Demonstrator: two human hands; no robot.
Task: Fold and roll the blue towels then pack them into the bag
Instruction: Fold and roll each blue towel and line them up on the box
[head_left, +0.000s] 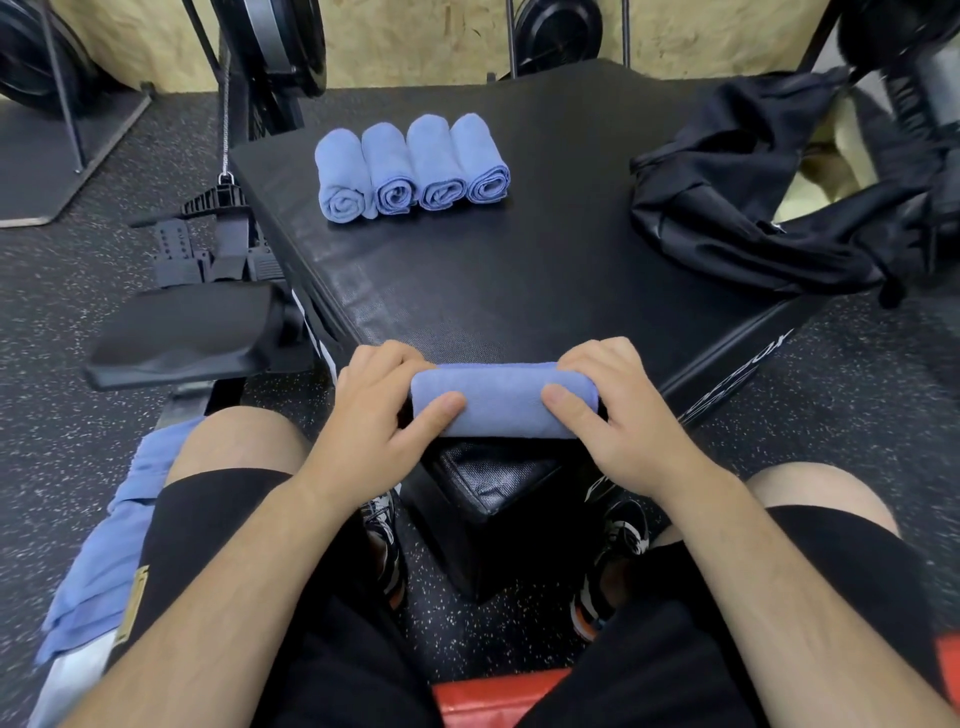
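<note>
Head view had me working a blue towel (501, 397) into a roll at the worktop's (519, 280) near edge, at 6 o'clock. My left grip (374, 415) curled round the roll's left end and my right grip (623, 415) round its right end. Thumbs lay on the near side and fingers wrapped over the far side, both pinching the cloth tight.

Four rolled towels (410, 166) lay side by side and touching at 11 o'clock, spiral ends toward me. The black bag (753, 208) slumped at 2 o'clock, well apart from them; I couldn't tell whether its mouth was open. More blue cloth (98, 561) hung beside my left thigh at 8 o'clock.

I judged the fold-and-roll step was in hand, with packing not yet begun. The roll looked finished, so the next move called for keeping it squeezed so it wouldn't spring loose. Then I would carry it toward 11 o'clock, set it against the row and reach for another piece.
</note>
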